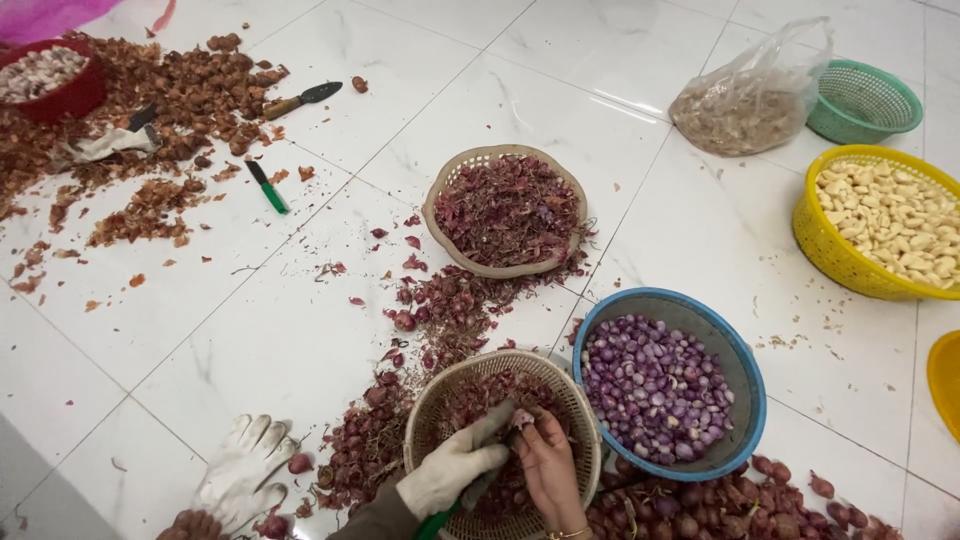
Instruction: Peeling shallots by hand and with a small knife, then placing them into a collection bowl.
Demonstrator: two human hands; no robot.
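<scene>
**Shallots over a tan basket on a white tiled floor**

White glossy floor tiles (300,330) with thin grey joints, strewn with peel. Far left, a broad litter of brown skins (170,110), with a dark-bladed knife (303,99) and a green-handled knife (267,186) lying at its right edge. Far left corner, a red bowl (75,98) of pale peeled bulbs.

Centre, a tan basket of purple skins (506,210), more purple skins spilling onto the tiles toward the near side. Right of centre, a blue basin (745,385) filled with peeled purple shallots (655,390). Far right, a clear plastic bag (755,95) of pale scraps beside a green basket (868,102); nearer, a yellow basket (820,245) heaped with peeled garlic cloves (895,215). Orange rim at the right edge. Unpeeled shallots (720,510) piled on the tiles at near right.

Near centre, a second tan basket (428,415) holding skins, both hands over it. Left hand (455,468), in a white work glove, closed around a green-handled knife (440,518). Right hand (548,462), bare, pinched narrowly on a small shallot (522,418) above the basket's middle. Spare white glove (245,465) flat on the tiles near left.
</scene>
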